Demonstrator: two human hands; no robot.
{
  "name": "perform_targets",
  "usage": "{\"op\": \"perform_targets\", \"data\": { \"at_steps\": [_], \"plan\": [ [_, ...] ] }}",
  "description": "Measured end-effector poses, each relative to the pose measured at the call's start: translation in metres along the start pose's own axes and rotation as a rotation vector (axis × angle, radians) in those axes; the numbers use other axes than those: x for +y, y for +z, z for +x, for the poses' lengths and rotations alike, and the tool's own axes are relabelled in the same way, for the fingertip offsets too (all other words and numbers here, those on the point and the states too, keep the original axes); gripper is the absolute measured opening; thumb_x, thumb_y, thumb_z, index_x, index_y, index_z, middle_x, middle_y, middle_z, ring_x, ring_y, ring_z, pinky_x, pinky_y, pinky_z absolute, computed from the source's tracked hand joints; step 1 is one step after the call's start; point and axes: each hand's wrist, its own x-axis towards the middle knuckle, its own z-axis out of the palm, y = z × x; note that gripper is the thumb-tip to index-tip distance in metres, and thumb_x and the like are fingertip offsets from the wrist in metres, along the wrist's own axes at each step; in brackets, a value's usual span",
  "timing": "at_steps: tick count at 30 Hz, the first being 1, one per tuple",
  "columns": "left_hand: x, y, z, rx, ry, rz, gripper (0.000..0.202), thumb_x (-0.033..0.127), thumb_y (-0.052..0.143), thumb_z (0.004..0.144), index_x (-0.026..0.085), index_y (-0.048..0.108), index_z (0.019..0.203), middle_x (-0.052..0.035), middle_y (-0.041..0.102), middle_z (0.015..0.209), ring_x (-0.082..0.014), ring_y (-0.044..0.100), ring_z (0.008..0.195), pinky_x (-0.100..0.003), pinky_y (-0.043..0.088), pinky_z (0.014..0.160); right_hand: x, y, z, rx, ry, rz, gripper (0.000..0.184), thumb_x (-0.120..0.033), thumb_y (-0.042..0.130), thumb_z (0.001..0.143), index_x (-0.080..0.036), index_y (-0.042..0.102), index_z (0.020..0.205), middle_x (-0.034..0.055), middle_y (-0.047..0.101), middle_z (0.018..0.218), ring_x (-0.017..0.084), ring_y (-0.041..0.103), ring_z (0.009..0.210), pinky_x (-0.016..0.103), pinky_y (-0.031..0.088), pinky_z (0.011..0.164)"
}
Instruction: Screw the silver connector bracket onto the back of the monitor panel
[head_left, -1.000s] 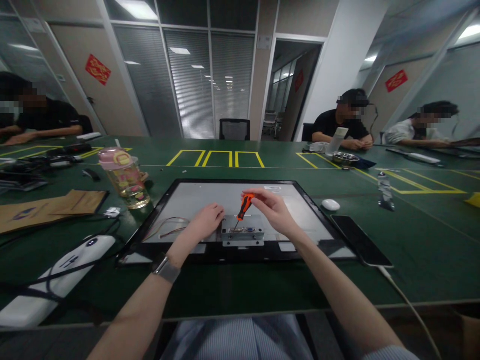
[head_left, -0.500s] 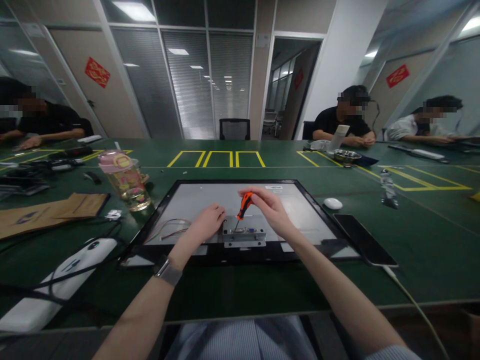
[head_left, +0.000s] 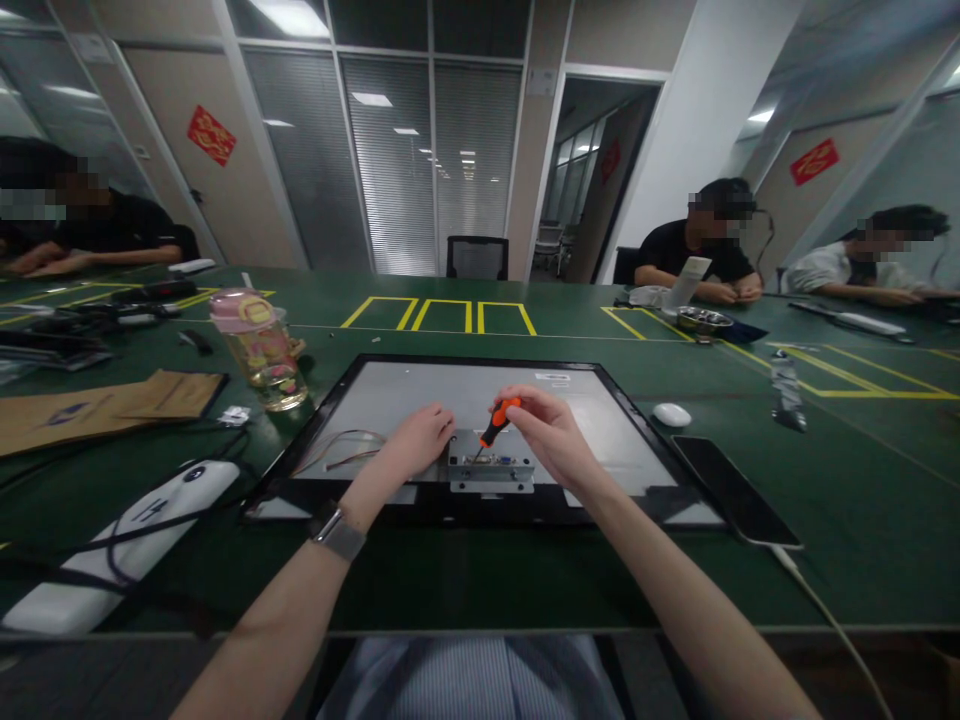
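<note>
A black-framed monitor panel (head_left: 420, 390) lies face down on the green table, its grey back up. Near its front edge sits a small metal bracket with connector ports (head_left: 491, 470). My right hand (head_left: 551, 435) is closed round an orange-and-black screwdriver (head_left: 495, 425), whose tip points down at the left part of the bracket. My left hand (head_left: 420, 440) rests on the panel just left of the bracket, fingers curled against its edge. Thin coloured wires (head_left: 341, 452) loop over the panel to the left. A watch is on my left wrist.
A pink-lidded bottle (head_left: 259, 350), brown paper envelopes (head_left: 90, 410) and a white power bank with black cable (head_left: 112, 545) lie left. A white mouse (head_left: 673, 414) and a dark phone with cable (head_left: 731, 490) lie right. Other people sit at the far left and far right.
My right hand has lowered and tilted the screwdriver, so the handle sits lower and leans more to the right. The left hand stays beside the bracket. The view shifted slightly.
</note>
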Motion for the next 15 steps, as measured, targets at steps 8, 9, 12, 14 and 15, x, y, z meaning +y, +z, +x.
{"op": "perform_targets", "data": {
  "at_steps": [8,9,12,14,15],
  "plan": [
    [0.0006,-0.0013,0.0,-0.004,0.0,-0.017,0.026,0.025,0.035,0.095,0.017,0.059,0.086,-0.0056,0.056,0.088,-0.0179,0.056,0.082,-0.03,0.043,0.075,0.0014,0.0003,-0.0014,-0.002,-0.018,-0.025,0.019,-0.037,0.062,0.085,-0.028,0.069,0.101,0.0042,0.067,0.108,0.02,0.062,0.104,0.041,0.045,0.097],
    [0.0005,-0.0011,0.0,-0.002,0.002,-0.019,0.026,0.024,0.035,0.095,0.017,0.058,0.086,-0.0054,0.056,0.088,-0.0178,0.056,0.082,-0.029,0.043,0.075,0.002,0.0007,-0.0014,0.01,-0.012,-0.016,0.017,-0.037,0.065,0.083,-0.028,0.07,0.097,0.0035,0.067,0.105,0.019,0.063,0.1,0.04,0.046,0.095],
    [0.0003,-0.001,0.0004,-0.012,0.004,-0.013,0.026,0.025,0.035,0.095,0.017,0.058,0.085,-0.0054,0.056,0.087,-0.0181,0.056,0.083,-0.03,0.043,0.077,0.0029,0.0016,-0.0009,0.009,0.015,0.05,0.019,-0.037,0.065,0.083,-0.03,0.069,0.1,0.0027,0.069,0.097,0.019,0.065,0.095,0.041,0.047,0.094],
    [0.0005,-0.0013,0.0008,-0.021,0.004,-0.006,0.027,0.025,0.034,0.095,0.017,0.059,0.087,-0.006,0.056,0.088,-0.0191,0.056,0.085,-0.031,0.043,0.079,0.0027,0.0015,-0.0002,-0.004,0.005,0.071,0.022,-0.037,0.059,0.087,-0.03,0.067,0.106,0.0035,0.07,0.099,0.019,0.064,0.099,0.042,0.045,0.097],
    [0.0006,-0.0015,0.0009,-0.022,0.006,-0.003,0.027,0.025,0.034,0.095,0.016,0.059,0.088,-0.0064,0.056,0.088,-0.0196,0.056,0.087,-0.031,0.043,0.08,0.0023,0.0012,0.0002,0.0,-0.008,0.069,0.022,-0.037,0.058,0.088,-0.029,0.067,0.106,0.0039,0.07,0.101,0.019,0.063,0.101,0.042,0.044,0.098]
  ]
}}
